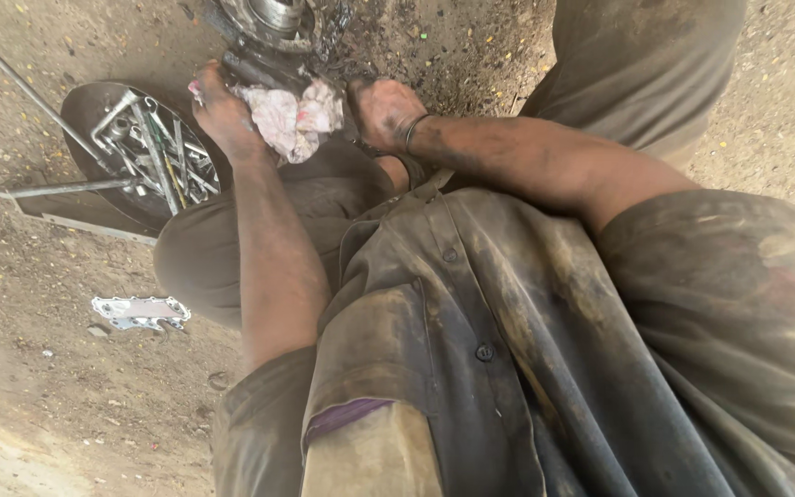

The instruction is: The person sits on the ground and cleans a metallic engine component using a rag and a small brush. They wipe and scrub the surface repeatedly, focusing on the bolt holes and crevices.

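Note:
My left hand (223, 112) grips a dirty pinkish-white rag (294, 120) and presses it against a greasy metal hub part (273, 28) at the top of the view. My right hand (384, 109), blackened with grease and wearing a thin bangle at the wrist, rests against the dark lower side of the same part, just right of the rag. Its fingers curl around something dark that I cannot make out. My stained shirt and knees fill the lower half of the view.
A round metal pan (103, 110) holding several wrenches and sockets sits on the dirt at the left. Long steel rods (57, 189) lie across it. A flat silver gasket-like plate (140, 311) lies on the ground lower left.

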